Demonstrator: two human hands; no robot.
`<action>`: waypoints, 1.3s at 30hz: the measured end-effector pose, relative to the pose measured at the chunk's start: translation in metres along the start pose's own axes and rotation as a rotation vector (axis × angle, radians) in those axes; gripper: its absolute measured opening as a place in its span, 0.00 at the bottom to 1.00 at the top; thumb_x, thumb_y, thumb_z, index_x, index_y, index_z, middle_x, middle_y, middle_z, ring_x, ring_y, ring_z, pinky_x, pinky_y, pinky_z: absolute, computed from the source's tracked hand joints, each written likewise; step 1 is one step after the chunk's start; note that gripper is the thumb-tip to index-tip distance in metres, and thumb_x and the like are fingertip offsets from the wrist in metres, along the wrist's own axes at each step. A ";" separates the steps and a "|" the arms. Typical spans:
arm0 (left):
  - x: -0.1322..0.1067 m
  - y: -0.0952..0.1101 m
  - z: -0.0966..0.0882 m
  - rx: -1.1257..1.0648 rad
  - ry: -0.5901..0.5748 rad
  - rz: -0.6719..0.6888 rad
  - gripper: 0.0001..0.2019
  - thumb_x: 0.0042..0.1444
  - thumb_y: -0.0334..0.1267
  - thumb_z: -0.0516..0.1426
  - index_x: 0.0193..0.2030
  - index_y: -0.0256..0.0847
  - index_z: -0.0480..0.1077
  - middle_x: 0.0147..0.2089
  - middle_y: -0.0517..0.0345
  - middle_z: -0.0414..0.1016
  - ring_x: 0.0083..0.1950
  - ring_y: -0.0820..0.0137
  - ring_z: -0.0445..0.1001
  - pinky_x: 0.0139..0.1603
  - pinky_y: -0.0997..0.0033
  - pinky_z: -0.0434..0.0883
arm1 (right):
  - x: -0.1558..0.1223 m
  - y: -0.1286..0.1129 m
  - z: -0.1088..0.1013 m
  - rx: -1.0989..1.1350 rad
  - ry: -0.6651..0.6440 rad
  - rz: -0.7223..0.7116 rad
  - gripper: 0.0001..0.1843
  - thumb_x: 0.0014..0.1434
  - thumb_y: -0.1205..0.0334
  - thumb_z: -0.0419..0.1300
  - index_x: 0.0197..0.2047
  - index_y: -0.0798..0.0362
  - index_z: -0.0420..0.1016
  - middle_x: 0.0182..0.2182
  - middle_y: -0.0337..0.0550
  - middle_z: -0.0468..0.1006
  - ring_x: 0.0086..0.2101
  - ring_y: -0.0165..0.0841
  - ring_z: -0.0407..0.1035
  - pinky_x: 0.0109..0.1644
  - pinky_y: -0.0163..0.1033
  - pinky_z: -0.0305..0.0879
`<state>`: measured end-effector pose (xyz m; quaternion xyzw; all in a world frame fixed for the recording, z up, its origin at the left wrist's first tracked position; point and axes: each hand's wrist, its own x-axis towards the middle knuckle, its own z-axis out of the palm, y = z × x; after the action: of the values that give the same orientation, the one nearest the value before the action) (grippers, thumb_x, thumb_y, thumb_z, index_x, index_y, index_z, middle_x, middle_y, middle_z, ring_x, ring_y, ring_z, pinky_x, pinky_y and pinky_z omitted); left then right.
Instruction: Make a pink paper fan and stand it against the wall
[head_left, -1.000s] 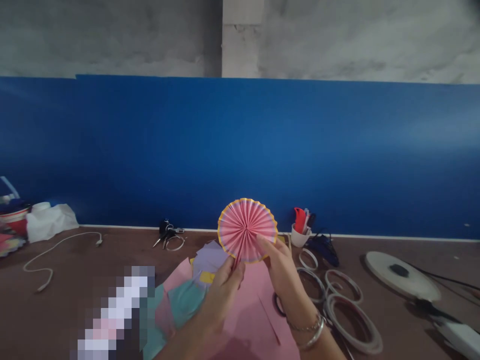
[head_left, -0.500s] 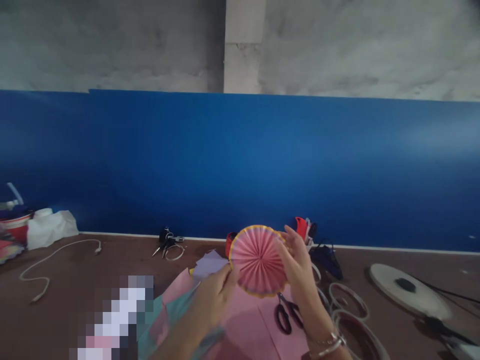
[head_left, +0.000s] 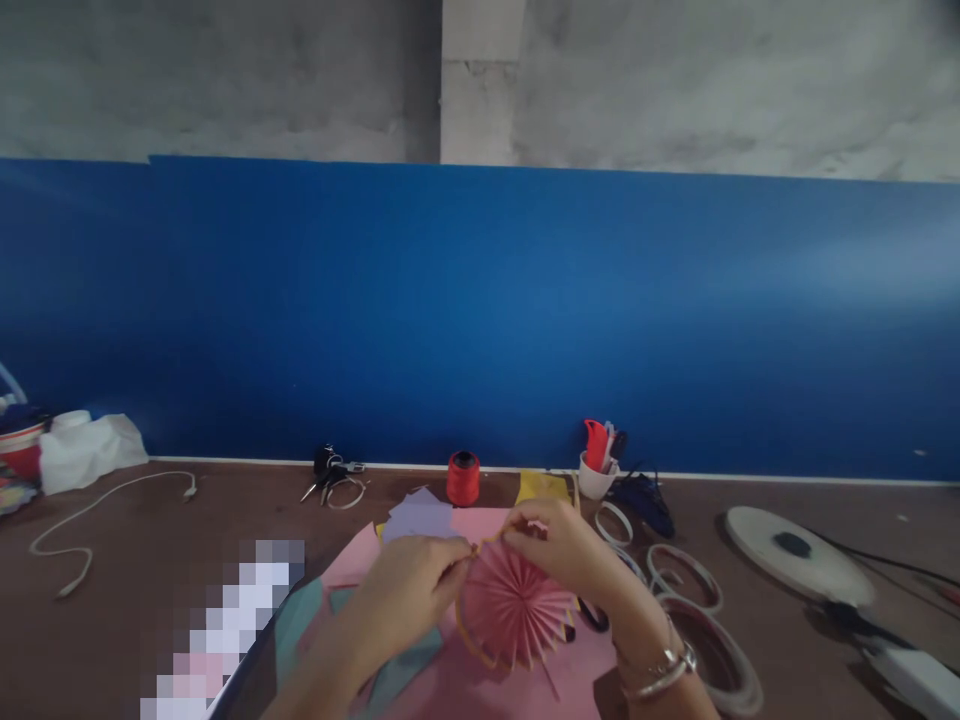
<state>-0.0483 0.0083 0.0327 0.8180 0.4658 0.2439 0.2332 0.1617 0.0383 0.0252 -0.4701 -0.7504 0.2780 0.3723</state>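
On our right wrist, to the right of the fan, we wear shiny bracelets [head_left: 660,675]. We hold the round pink paper fan [head_left: 517,600] up in front of us, with its folds spread in a ring and a yellow edge. Our left hand [head_left: 420,590] pinches the fan's top left edge, finger and thumb close together on the paper. Our right hand [head_left: 559,545] pinches the top edge with narrow fingers too.

Under the fan we see a big pink sheet [head_left: 472,690], and blue-green paper [head_left: 409,665] lies to the left of the fan. Black loops [head_left: 594,615] peek out at the fan's right side, but the rest is hidden. Farther right of the fan we see pale rings [head_left: 712,650] and a flat white round thing [head_left: 799,550] with a dark middle.

Past the fan, to its left, is purple paper [head_left: 416,515]. Behind the fan stand a red spool [head_left: 463,482] and, off to its right, a white cup [head_left: 597,482] with pens in it. Keys [head_left: 330,475] lie far back, left of the fan. Last of all, behind the fan, we see a blue board [head_left: 480,320] and a grey wall [head_left: 225,80].
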 end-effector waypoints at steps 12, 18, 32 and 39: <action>0.003 -0.015 -0.006 0.075 0.029 0.010 0.13 0.56 0.32 0.49 0.22 0.41 0.63 0.20 0.66 0.59 0.24 0.74 0.57 0.26 0.72 0.46 | 0.004 0.006 -0.013 0.100 0.136 0.162 0.08 0.46 0.60 0.58 0.21 0.54 0.73 0.19 0.36 0.73 0.24 0.31 0.65 0.31 0.35 0.58; 0.003 -0.010 -0.007 0.173 -0.019 -0.020 0.12 0.57 0.31 0.48 0.23 0.41 0.64 0.22 0.65 0.64 0.25 0.74 0.61 0.28 0.72 0.48 | 0.001 -0.004 -0.011 -0.032 0.078 0.107 0.11 0.52 0.61 0.54 0.33 0.55 0.77 0.32 0.44 0.79 0.36 0.37 0.71 0.40 0.38 0.64; 0.005 -0.004 0.004 0.217 -0.029 -0.062 0.13 0.62 0.42 0.49 0.47 0.50 0.72 0.36 0.56 0.79 0.37 0.63 0.75 0.33 0.71 0.58 | 0.000 -0.021 0.023 -0.330 -0.021 -0.059 0.08 0.47 0.72 0.59 0.27 0.50 0.77 0.28 0.38 0.80 0.32 0.33 0.69 0.44 0.39 0.56; 0.005 -0.001 -0.001 0.156 -0.010 -0.099 0.10 0.59 0.39 0.51 0.40 0.48 0.74 0.31 0.59 0.76 0.32 0.68 0.72 0.31 0.73 0.56 | -0.001 -0.022 0.022 -0.297 0.007 -0.057 0.06 0.48 0.70 0.60 0.26 0.50 0.76 0.27 0.37 0.80 0.31 0.32 0.69 0.43 0.38 0.56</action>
<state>-0.0473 0.0135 0.0339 0.8110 0.5220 0.1907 0.1828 0.1329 0.0271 0.0290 -0.4996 -0.7949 0.1518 0.3088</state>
